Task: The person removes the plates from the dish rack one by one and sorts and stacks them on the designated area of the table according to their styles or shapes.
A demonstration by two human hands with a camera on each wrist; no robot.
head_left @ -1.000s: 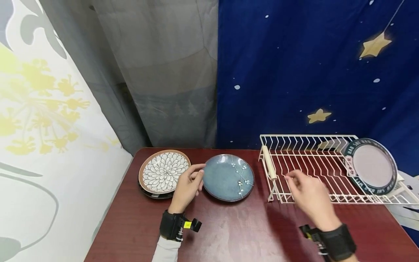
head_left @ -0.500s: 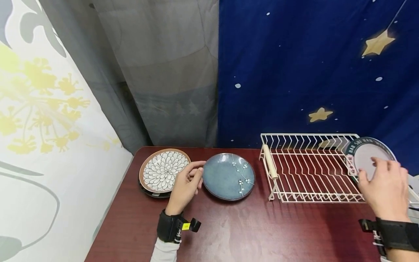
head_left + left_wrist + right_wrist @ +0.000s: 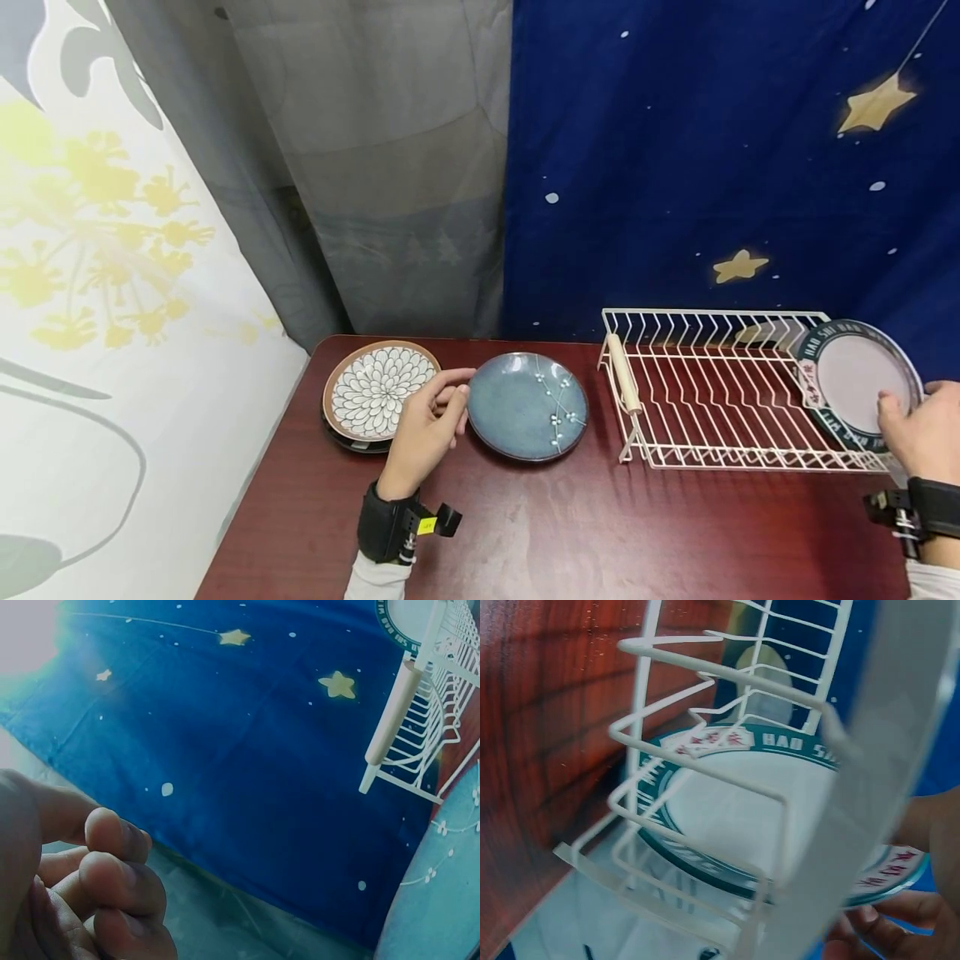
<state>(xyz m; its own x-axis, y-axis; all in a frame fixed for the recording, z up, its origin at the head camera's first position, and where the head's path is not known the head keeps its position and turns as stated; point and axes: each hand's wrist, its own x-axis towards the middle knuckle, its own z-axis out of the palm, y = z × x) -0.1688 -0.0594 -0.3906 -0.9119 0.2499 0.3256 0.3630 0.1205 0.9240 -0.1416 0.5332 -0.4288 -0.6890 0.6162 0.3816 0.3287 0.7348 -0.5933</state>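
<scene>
A white plate with a dark green lettered rim [image 3: 858, 379] stands tilted in the right end of the white wire dish rack [image 3: 712, 400]. My right hand [image 3: 928, 433] pinches its right edge, thumb over the front and fingers behind. In the right wrist view, fingers [image 3: 900, 922] show under the plate's rim [image 3: 742, 877], beyond the rack wires. My left hand [image 3: 422, 433] holds nothing, its fingers loosely bent. Its index fingertip is right at the left rim of a blue-grey plate [image 3: 517, 408] with white blossoms. The left wrist view shows the bent fingers [image 3: 124, 881].
Left of the blue-grey plate, a brown-rimmed plate with a white petal pattern [image 3: 375, 387] lies on a dark plate [image 3: 352, 446]. A pale wooden handle [image 3: 624, 375] runs along the rack's left end. Grey and blue curtains [image 3: 637, 208] hang behind the reddish-brown table [image 3: 562, 533].
My right hand has moved right, from in front of the rack's left part to the green-rimmed plate, and now grips its right edge. The left hand has stayed beside the blue-grey plate.
</scene>
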